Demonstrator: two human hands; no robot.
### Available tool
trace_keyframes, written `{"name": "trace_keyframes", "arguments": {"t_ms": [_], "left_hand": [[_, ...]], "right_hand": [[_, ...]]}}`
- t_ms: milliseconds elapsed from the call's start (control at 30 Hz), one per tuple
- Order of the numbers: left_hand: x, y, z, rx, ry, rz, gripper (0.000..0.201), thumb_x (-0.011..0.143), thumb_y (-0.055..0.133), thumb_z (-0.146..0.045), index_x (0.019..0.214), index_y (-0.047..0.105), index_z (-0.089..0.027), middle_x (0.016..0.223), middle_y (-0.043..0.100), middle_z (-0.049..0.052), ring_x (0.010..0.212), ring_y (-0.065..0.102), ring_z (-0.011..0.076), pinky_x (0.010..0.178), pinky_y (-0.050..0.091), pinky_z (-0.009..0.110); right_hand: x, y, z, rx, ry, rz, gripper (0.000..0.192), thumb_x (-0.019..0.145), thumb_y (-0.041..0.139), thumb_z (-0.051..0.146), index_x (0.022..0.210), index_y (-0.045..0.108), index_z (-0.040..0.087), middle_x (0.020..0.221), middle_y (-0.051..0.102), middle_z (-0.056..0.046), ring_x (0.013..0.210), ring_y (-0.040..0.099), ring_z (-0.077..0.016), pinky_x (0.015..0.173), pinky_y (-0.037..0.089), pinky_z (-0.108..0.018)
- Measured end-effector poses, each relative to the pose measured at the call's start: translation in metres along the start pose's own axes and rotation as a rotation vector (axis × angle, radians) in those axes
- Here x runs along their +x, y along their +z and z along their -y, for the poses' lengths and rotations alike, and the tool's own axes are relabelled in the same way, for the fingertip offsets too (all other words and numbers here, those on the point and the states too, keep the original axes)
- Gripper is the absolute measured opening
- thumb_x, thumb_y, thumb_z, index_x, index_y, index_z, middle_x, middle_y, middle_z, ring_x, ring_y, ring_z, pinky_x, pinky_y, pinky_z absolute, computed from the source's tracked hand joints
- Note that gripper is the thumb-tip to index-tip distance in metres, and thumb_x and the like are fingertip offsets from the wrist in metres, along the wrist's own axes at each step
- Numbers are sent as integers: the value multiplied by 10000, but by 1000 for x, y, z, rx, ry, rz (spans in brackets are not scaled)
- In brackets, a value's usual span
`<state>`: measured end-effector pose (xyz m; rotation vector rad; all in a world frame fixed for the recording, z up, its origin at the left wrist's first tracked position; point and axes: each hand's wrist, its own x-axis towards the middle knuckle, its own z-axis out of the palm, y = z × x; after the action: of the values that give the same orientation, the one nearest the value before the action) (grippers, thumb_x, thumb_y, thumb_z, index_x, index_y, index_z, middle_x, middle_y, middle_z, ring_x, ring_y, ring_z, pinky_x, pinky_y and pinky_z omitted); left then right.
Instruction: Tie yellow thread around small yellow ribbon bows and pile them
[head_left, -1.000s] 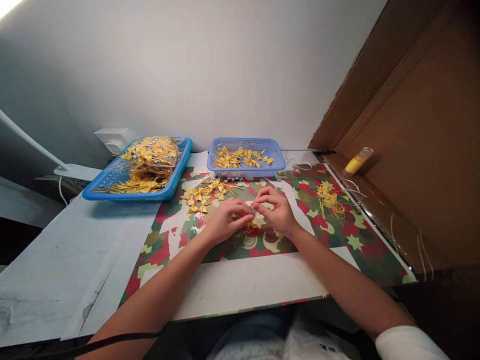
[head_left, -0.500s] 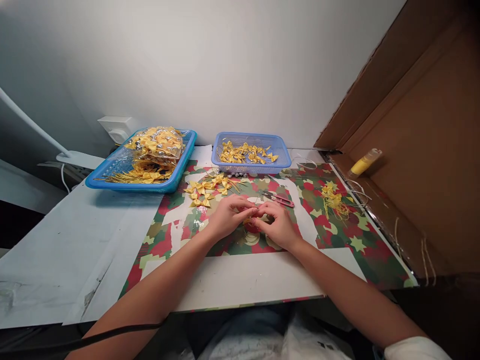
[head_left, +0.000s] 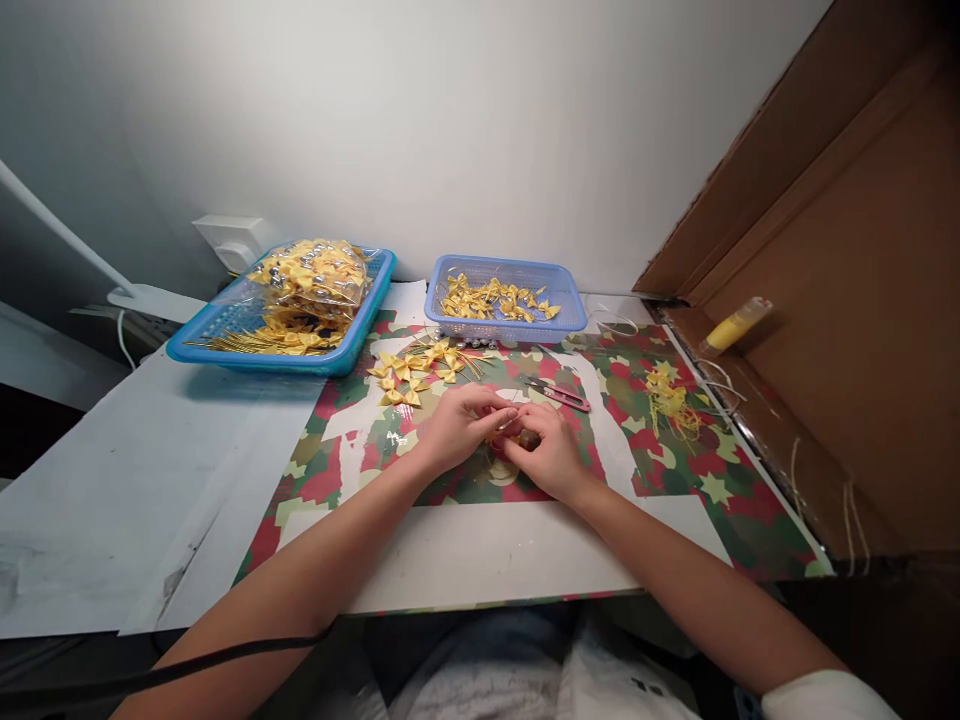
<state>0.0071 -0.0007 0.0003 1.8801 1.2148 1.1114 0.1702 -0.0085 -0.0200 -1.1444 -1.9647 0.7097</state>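
Observation:
My left hand (head_left: 459,428) and my right hand (head_left: 546,448) meet fingertip to fingertip over the camouflage-patterned mat (head_left: 675,470). Between the fingers they pinch a small yellow ribbon bow (head_left: 501,438), mostly hidden by the fingers. A loose pile of yellow bows (head_left: 411,372) lies just beyond my left hand. Red-handled thread snips (head_left: 559,395) lie just beyond my right hand.
A small blue basket (head_left: 504,330) holds several bows at the back. A larger blue tray (head_left: 341,355) at back left carries bagged bows and gold strips. Yellow thread scraps (head_left: 671,400) lie at right. A brown board wall (head_left: 862,300) with a yellow tube (head_left: 733,325) stands right.
The view has shifted slightly. My hands stay together on the bow; the right fingers have curled in tighter and both hands sit a little nearer to me.

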Motion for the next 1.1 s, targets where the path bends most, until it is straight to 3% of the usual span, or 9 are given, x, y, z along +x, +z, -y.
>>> {"name": "trace_keyframes", "arguments": {"t_ms": [267, 400, 867, 1000, 1100], "left_hand": [[0, -2, -3, -32, 10, -105, 180, 817, 664, -347, 727, 727, -204, 765, 721, 32, 749, 634, 170, 677, 493, 281], [0, -2, -6, -60, 46, -137, 164, 822, 667, -319, 716, 720, -205, 755, 721, 24, 732, 629, 163, 678, 490, 280], [4, -9, -9, -94, 75, -292, 219, 811, 661, -383, 708, 712, -196, 709, 715, 28, 672, 617, 159, 645, 484, 279], [4, -11, -6, 31, 0, -284, 208, 827, 617, -345, 706, 687, -192, 680, 699, 14, 640, 595, 148, 614, 445, 268], [3, -18, 0, 307, -127, -235, 240, 821, 580, -317, 625, 632, -189, 619, 659, 10, 594, 561, 152, 588, 397, 281]], "right_hand": [[-2, 1, -4, -183, -122, -34, 128, 760, 690, 173, 663, 637, 237, 748, 653, -16, 807, 538, -224, 790, 386, -406], [-2, 1, -6, -181, -181, -62, 135, 771, 650, 139, 677, 628, 233, 823, 665, -24, 855, 556, -220, 791, 407, -389], [-1, 2, -13, -211, -236, -77, 185, 791, 589, 83, 655, 577, 208, 783, 675, -25, 796, 582, -195, 755, 450, -358], [-1, 1, -11, -256, -269, -82, 182, 792, 576, 74, 667, 584, 205, 783, 669, -31, 803, 571, -197, 762, 455, -361], [-1, 0, -10, -265, -276, -108, 184, 788, 573, 76, 663, 592, 209, 778, 663, -29, 805, 555, -198, 761, 458, -359]]}}
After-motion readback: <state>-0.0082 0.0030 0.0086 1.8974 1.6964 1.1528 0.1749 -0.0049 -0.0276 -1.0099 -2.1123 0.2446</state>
